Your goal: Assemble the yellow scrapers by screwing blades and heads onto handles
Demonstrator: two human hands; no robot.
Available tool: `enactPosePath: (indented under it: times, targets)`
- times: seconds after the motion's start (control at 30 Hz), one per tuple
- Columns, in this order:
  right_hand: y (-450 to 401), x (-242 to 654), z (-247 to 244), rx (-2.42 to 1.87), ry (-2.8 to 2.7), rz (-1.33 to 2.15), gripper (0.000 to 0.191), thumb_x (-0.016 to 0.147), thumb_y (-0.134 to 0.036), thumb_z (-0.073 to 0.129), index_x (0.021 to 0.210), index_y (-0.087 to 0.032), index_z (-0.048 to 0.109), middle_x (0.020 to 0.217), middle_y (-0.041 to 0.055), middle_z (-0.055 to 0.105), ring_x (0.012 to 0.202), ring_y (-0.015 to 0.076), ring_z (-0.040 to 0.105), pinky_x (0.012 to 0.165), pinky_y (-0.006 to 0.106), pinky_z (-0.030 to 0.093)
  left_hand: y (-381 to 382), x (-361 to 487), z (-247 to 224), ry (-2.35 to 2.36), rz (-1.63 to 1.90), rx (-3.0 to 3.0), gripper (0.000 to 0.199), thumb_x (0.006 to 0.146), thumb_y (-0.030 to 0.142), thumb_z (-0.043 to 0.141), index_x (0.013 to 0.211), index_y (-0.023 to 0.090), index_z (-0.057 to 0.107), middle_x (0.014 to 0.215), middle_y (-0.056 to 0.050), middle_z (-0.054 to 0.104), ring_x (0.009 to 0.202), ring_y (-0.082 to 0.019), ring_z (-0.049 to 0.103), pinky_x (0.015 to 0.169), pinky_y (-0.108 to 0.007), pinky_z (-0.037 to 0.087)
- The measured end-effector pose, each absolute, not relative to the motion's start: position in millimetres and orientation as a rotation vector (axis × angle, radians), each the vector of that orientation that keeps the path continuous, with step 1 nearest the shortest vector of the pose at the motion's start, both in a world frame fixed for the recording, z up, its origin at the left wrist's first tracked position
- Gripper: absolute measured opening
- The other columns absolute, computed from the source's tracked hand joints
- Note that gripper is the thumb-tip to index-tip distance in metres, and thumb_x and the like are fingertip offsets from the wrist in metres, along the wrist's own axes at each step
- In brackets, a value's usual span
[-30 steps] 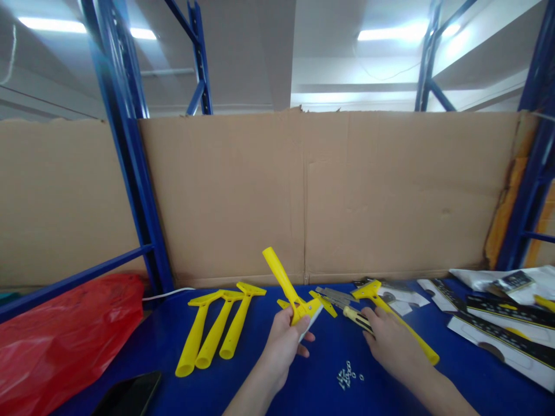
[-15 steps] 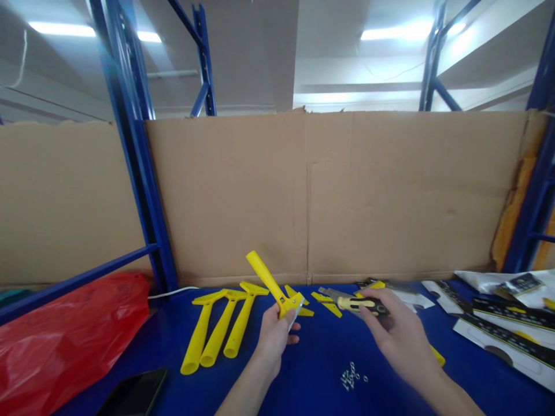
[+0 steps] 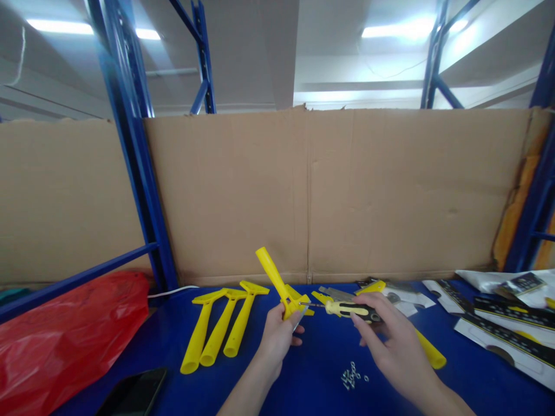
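My left hand is closed around the head of a yellow plastic scraper, its hollow handle slanting up and to the left. A thin metal blade shows at the head's right edge. In my right hand is a screwdriver with a cream and black grip, held level and pointing left. Its tip meets the scraper head near a screw; whether it sits in the slot is too small to tell. Below, between the hands, lies a small pile of screws and nuts.
Three yellow scrapers lie side by side at left. Loose yellow pieces and metal blades lie behind the hands. Another yellow handle is beside my right wrist. Printed cards, a phone and a red bag flank them.
My right hand has brought the screwdriver left, so its tip now reaches the scraper head. The held scraper has shifted slightly right.
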State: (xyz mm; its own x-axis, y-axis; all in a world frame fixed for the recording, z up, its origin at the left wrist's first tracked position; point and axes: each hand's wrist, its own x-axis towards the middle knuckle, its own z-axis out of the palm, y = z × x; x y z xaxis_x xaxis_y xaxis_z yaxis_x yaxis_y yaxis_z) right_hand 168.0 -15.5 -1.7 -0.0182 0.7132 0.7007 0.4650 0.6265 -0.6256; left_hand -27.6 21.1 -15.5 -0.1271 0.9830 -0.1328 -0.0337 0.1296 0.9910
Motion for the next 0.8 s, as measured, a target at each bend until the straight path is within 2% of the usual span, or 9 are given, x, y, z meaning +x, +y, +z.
enactPosePath:
  times: [0.47, 0.8]
  targets:
    - [-15.9, 162.8, -2.4, -0.99, -1.599, 0.309, 0.018, 0.086, -0.038, 0.055, 0.094, -0.024, 0.063, 0.097, 0.0086, 0.061, 0.079, 0.0202, 0.062, 0.057, 0.028, 0.058, 21.2, -26.8, -17.0, 1.347, 1.225, 1.017, 0.02, 0.075, 0.021, 0.067, 0.092, 0.011, 0.063, 0.078, -0.004, 0.064, 0.058, -0.01, 0.056, 0.042, -0.018, 0.041]
    - [-12.5, 167.8, -1.5, -1.062, -1.725, 0.228, 0.017, 0.086, -0.036, 0.053, 0.095, -0.024, 0.061, 0.095, 0.0078, 0.066, 0.08, 0.0209, 0.065, 0.063, 0.03, 0.057, 20.1, -26.1, -15.3, 1.363, 1.248, 1.019, 0.016, 0.076, 0.014, 0.065, 0.091, 0.01, 0.062, 0.073, -0.002, 0.061, 0.053, -0.009, 0.055, 0.04, -0.017, 0.042]
